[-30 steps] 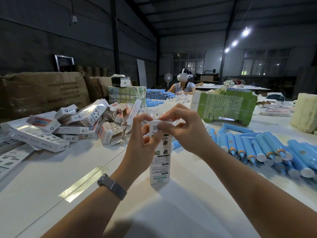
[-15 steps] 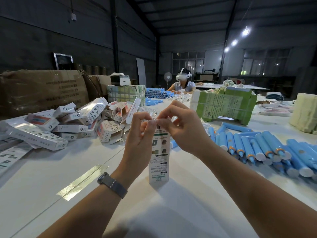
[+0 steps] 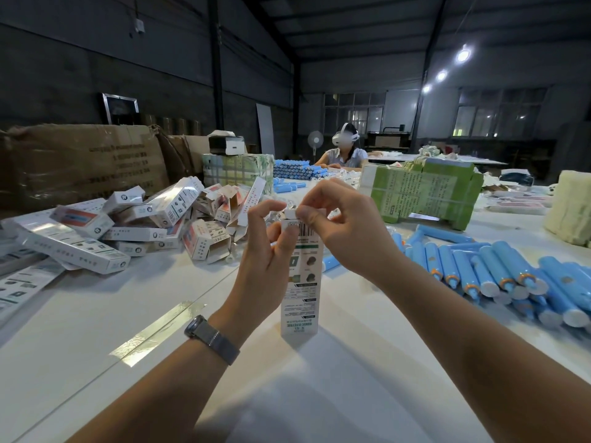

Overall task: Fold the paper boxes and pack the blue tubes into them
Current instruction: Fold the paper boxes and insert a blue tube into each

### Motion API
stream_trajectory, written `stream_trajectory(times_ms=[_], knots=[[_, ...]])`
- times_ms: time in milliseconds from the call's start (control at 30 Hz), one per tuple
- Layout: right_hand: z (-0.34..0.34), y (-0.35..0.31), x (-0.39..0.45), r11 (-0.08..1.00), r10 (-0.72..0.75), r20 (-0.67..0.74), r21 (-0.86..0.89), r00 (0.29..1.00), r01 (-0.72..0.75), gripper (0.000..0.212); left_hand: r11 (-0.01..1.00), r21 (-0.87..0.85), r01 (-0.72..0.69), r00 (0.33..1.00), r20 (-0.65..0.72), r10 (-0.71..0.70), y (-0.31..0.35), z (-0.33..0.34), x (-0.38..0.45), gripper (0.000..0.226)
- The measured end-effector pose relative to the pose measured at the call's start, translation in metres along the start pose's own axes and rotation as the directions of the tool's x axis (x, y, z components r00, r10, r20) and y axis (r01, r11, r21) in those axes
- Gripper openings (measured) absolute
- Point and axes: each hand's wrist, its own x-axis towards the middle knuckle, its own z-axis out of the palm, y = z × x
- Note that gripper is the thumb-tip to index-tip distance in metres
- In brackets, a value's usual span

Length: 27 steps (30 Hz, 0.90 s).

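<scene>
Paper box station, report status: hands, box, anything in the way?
Left hand grips upright paper box near its top. Right hand pinches the top flap. Blue tubes lie apart, right. Nothing blocking.

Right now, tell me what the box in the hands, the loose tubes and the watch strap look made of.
Box: thin printed card, slightly glossy; its top flap bends under the right hand.
Blue tubes: probably matte plastic, smooth and uniform, with white caps and orange collars.
Watch strap: grey, finely textured, possibly woven metal mesh or fabric; unclear.
</scene>
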Motion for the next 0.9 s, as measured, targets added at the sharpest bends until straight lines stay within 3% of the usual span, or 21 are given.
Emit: stream_trajectory(times_ms=[233,433,667,900], knots=[[-0.011,-0.005,0.005,1.0,0.014,0.088,-0.002,0.996,-0.014,0.009,0.997,0.066,-0.046,0.999,0.028,0.044,-0.002,-0.001,0.0,0.012],[-0.007,-0.002,0.002,0.999,0.037,0.077,0.032,0.996,-0.04,0.018,0.996,0.077,-0.049,0.999,0.014,0.048,0.001,-0.002,0.002,0.021],[-0.007,0.008,-0.008,0.968,0.045,0.029,0.244,0.999,-0.051,0.023,0.998,0.068,-0.02,1.0,-0.013,0.021,0.003,-0.003,0.0,0.017],[-0.009,0.018,-0.01,0.994,-0.016,-0.009,0.104,1.0,0.017,0.011,0.998,0.067,-0.006,1.0,-0.015,0.007,0.001,-0.001,0.0,0.013]])
